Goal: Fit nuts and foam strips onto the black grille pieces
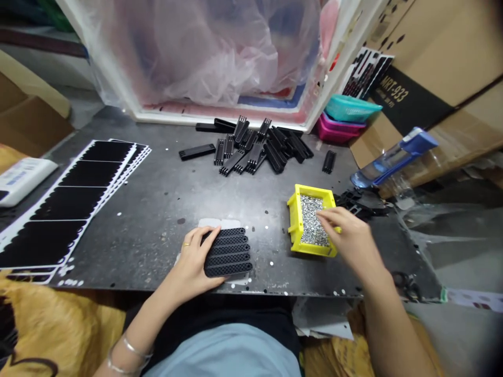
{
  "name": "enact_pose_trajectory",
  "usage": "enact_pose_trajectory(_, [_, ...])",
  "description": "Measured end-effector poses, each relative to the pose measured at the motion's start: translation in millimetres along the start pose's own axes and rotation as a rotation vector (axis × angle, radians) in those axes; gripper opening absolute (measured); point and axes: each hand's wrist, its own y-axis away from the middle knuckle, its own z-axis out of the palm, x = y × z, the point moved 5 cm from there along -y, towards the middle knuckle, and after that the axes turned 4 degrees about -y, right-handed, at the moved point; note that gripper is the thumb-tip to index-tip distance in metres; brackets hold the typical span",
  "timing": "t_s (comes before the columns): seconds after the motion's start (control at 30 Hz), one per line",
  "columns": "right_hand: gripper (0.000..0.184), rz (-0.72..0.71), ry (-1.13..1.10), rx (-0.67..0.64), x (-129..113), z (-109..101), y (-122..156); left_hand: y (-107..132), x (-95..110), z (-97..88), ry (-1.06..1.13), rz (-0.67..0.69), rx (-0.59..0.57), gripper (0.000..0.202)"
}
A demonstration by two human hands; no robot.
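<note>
My left hand (196, 262) is closed around a row of several black plastic bars (228, 252), thumb at the near edge and fingers at the far one. The bars lie side by side with their textured faces up, on a pale pad (220, 223) that shows only at its edges. My right hand (348, 233) is at a yellow bin (294, 220) filled with small shiny metal pieces (312, 222). Thumb and forefinger are pinched together over the pieces; what is between the fingertips, if anything, is too small to make out.
More black bars (255, 146) lie heaped at the back of the table (157, 209). Black sticker sheets (74, 193) lie at left. On the right are a blue bottle (393, 157), stacked plastic baskets (346, 118), dark parts (357, 204) and a cardboard box (444, 57).
</note>
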Motion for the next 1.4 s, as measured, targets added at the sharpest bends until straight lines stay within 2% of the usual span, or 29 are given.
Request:
enact_pose_trajectory(0.07, [0.026, -0.070, 0.005, -0.202, -13.2, 20.8, -13.0, 0.3, 0.3, -2.6, -0.018, 0.001, -0.028, 0.113])
enact_pose_trajectory(0.17, [0.039, -0.093, 0.074, -0.362, -6.6, 42.3, -19.3, 2.2, -2.0, -6.1, -0.018, 0.001, -0.071, 0.117])
enact_pose_trajectory(0.2, [0.036, -0.083, 0.088, -0.390, -1.2, 46.2, -18.2, 2.9, -3.4, -6.9, -0.002, 0.001, -0.083, 0.118])
enact_pose_trajectory(0.3, [0.014, -0.038, 0.105, -0.437, 12.5, 50.2, -13.5, 3.8, -6.7, -7.7, 0.043, 0.025, -0.107, 0.116])
enact_pose_trajectory(0.43, [0.014, 0.063, -0.024, -0.442, 21.2, 46.1, -19.0, 1.6, -8.8, -6.7, 0.050, 0.037, -0.110, 0.116])
enact_pose_trajectory(0.53, [0.017, 0.194, -0.061, -0.335, 34.5, 31.7, -28.3, 2.7, -7.4, -5.8, 0.061, 0.030, -0.100, 0.118])
enact_pose_trajectory(0.63, [0.021, 0.227, 0.000, -0.212, 39.2, 8.1, -31.5, 12.6, -6.1, -7.0, 0.023, 0.021, -0.026, 0.118])
enact_pose_trajectory(0.7, [0.023, 0.197, 0.044, -0.115, 24.8, -7.4, -29.6, 23.8, -8.0, -6.1, -0.021, -0.015, 0.025, 0.118])
enact_pose_trajectory(0.77, [0.024, 0.113, 0.034, -0.010, -10.9, -13.4, -25.5, 35.2, -10.9, -2.2, -0.064, -0.060, 0.059, 0.122])
enact_pose_trajectory(0.8, [0.023, 0.052, -0.002, 0.020, -36.1, -9.4, -22.6, 39.9, -12.4, 0.5, -0.084, -0.085, 0.075, 0.123])
enact_pose_trajectory(0.83, [0.021, -0.023, -0.074, 0.022, -65.1, 0.2, -19.2, 43.6, -13.7, 3.5, -0.102, -0.112, 0.089, 0.125])
enact_pose_trajectory(0.93, [0.022, -0.240, -0.249, -0.158, -153.6, 55.7, -4.6, 48.5, -15.5, 12.6, -0.135, -0.183, 0.101, 0.130])
enact_pose_trajectory(1.0, [0.025, -0.360, -0.227, -0.166, -195.7, 89.1, 7.9, 48.2, -15.1, 16.8, -0.144, -0.204, 0.083, 0.131])
enact_pose_trajectory(1.03, [0.025, -0.407, -0.214, -0.145, -208.6, 101.1, 14.4, 47.6, -14.4, 17.9, -0.144, -0.202, 0.071, 0.131])
enact_pose_trajectory(1.13, [0.027, -0.458, -0.232, -0.063, -218.2, 114.6, 32.0, 45.9, -12.7, 18.9, -0.120, -0.178, 0.034, 0.125])
enact_pose_trajectory(1.27, [0.021, -0.367, -0.417, -0.018, -203.6, 106.0, 40.1, 43.9, -15.0, 19.1, -0.065, -0.191, 0.014, 0.125])
enact_pose_trajectory(1.4, [0.010, -0.290, -0.477, 0.004, -197.0, 102.9, 35.8, 43.4, -16.6, 9.3, -0.031, -0.170, 0.019, 0.139])
